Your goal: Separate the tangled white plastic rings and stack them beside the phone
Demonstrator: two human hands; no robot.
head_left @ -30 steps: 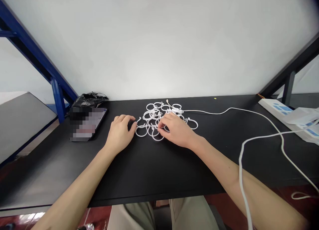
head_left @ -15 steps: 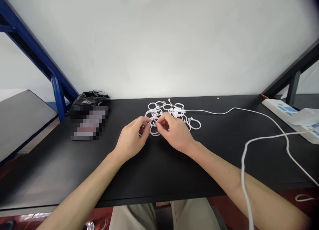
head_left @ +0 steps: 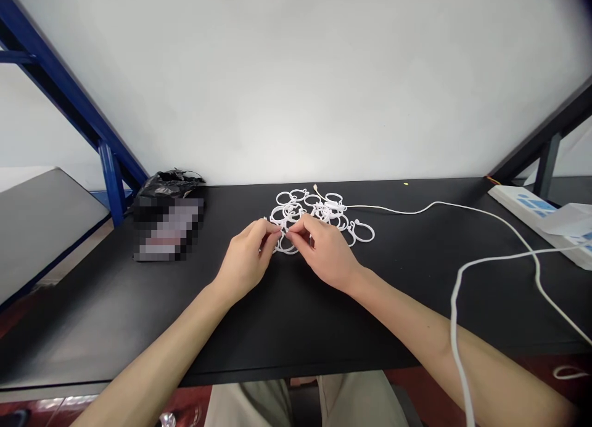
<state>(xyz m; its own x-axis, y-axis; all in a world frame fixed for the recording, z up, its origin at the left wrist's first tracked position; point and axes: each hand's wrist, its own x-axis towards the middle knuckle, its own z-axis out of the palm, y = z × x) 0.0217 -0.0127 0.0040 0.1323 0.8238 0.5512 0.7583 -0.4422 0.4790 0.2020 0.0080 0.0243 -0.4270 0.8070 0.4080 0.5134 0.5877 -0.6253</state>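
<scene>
A cluster of white curtain rings (head_left: 287, 212), each with a small eyelet, lies in the middle of the black table. Over its near side, my left hand (head_left: 245, 254) pinches a white ring between thumb and forefinger. Facing it, my right hand (head_left: 329, 249) pinches too, its fingertips on a small white part of a ring. The two pairs of fingertips almost meet, and they hide most of what they grip. To the right of my right hand, a single ring (head_left: 363, 233) lies at the edge of the cluster.
A white cable (head_left: 393, 211) runs from the cluster to the right, and a loop of it crosses my right forearm. At left lie a black plastic bag (head_left: 171, 183) and a blurred flat object (head_left: 169, 230). A white and blue box (head_left: 522, 200) sits at right.
My fingertips have drawn closer together, the right ones shifting slightly left. Both hands stay pinched over the rings. The whole view has shifted a little.
</scene>
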